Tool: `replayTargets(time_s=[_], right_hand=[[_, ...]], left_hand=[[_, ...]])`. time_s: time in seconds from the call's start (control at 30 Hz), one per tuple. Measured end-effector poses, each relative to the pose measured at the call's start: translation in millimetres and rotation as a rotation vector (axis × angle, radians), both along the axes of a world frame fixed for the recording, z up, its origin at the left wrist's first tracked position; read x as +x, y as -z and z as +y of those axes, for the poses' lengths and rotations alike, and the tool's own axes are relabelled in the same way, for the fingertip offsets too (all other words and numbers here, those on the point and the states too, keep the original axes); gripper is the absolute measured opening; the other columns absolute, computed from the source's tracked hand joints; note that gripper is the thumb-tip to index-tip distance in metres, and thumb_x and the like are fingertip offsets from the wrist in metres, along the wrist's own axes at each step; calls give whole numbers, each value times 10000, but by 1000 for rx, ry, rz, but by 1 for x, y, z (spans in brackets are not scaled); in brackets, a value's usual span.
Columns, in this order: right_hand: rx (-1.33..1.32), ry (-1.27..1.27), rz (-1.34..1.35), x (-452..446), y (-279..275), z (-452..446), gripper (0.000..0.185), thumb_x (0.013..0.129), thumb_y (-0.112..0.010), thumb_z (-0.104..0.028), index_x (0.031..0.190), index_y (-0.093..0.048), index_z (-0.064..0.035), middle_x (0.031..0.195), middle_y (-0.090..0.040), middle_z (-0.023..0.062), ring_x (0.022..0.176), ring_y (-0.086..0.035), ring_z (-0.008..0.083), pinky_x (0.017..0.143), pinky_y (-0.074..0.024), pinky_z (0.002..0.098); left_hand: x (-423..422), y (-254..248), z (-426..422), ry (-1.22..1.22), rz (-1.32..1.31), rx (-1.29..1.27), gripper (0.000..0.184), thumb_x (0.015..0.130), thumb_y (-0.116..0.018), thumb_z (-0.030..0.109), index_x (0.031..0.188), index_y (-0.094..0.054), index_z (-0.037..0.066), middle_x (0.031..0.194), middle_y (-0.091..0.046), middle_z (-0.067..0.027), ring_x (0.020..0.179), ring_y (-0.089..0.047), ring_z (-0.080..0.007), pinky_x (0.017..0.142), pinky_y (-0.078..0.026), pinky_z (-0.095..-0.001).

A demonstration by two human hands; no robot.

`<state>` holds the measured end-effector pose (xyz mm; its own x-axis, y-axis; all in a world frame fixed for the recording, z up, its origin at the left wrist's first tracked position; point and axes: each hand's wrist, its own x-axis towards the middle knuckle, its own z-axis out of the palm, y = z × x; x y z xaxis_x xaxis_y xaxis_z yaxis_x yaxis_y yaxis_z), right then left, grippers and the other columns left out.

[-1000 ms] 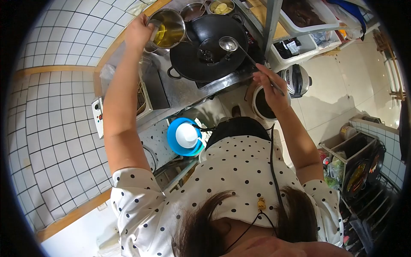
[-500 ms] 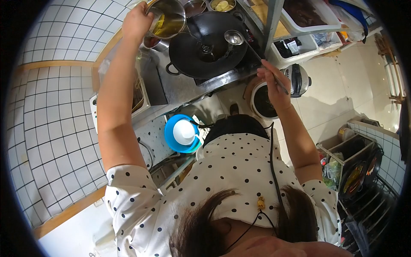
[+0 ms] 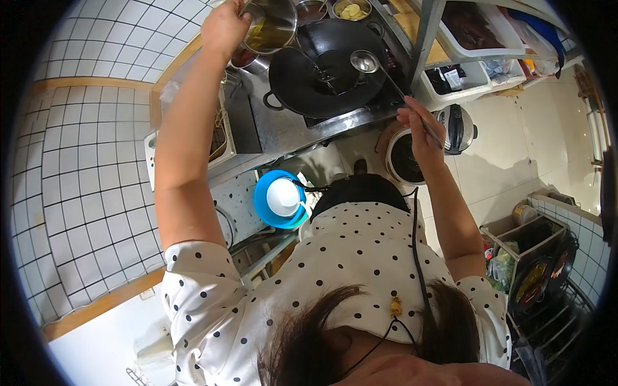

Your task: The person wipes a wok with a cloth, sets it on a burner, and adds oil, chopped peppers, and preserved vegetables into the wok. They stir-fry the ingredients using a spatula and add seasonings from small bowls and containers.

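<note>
So nearest up you've got a polka-dot top (image 3: 351, 257), then past the waist a blue basin (image 3: 259, 204) with a white bowl (image 3: 283, 196) sitting in it. Further out, the right hand (image 3: 425, 132) is wrapped around the handle of a metal ladle (image 3: 365, 61), fingers curled over it. Beyond that there's the steel surface (image 3: 277, 138) and a big black wok (image 3: 309, 96) with a bit of shiny liquid in the bottom. Ladle's bowl is over the wok's right side, can't tell if it touches. Out at the far left, the left hand (image 3: 225, 27) is gripping the side of a metal pot (image 3: 277, 42), tipped, yellow liquid (image 3: 256, 31) inside, thin stream running into the wok. Right behind the wok: a bowl of pale slices (image 3: 351, 11).
</note>
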<state>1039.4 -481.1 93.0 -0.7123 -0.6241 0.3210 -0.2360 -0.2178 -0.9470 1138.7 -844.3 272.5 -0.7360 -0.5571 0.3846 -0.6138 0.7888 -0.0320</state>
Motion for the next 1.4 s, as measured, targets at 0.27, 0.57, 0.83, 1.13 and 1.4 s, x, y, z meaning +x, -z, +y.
replayTargets(time_s=[0.27,0.57,0.83,1.13,1.4], right_hand=[[19,-5,3,3,-3,-1,260,915,-512,-124,1150,-570,-31,909,-657,104,789,-624,128,703,-473,230],[22,7,14,3,1,0,258,908,-520,-125,1144,-572,-33,905,-661,116,784,-636,141,694,-486,238],[-5,16,50,1,0,1,260,917,-515,-151,1145,-573,-40,911,-658,114,796,-632,142,697,-486,236],[-13,26,45,3,-2,1,267,923,-504,-163,1146,-569,-31,906,-653,106,795,-626,142,695,-477,238],[-3,29,34,4,-3,1,265,920,-501,-139,1152,-563,-28,903,-649,99,793,-619,137,691,-470,238]], left_hand=[[2,-5,9,-15,-39,-83,204,744,-599,215,891,-524,96,775,-608,-168,777,-589,-352,666,-455,-449],[4,-1,5,34,-30,-175,228,744,-621,239,918,-528,125,774,-629,-143,774,-605,-344,656,-470,-446],[3,-7,10,56,-25,-172,215,743,-624,231,892,-514,119,768,-622,-147,767,-595,-358,648,-460,-457],[3,-20,28,79,68,-145,133,748,-561,137,809,-483,48,696,-570,-206,686,-563,-397,617,-447,-469],[4,-29,34,122,103,-181,124,741,-555,134,813,-503,48,695,-579,-213,678,-571,-399,612,-453,-469]])
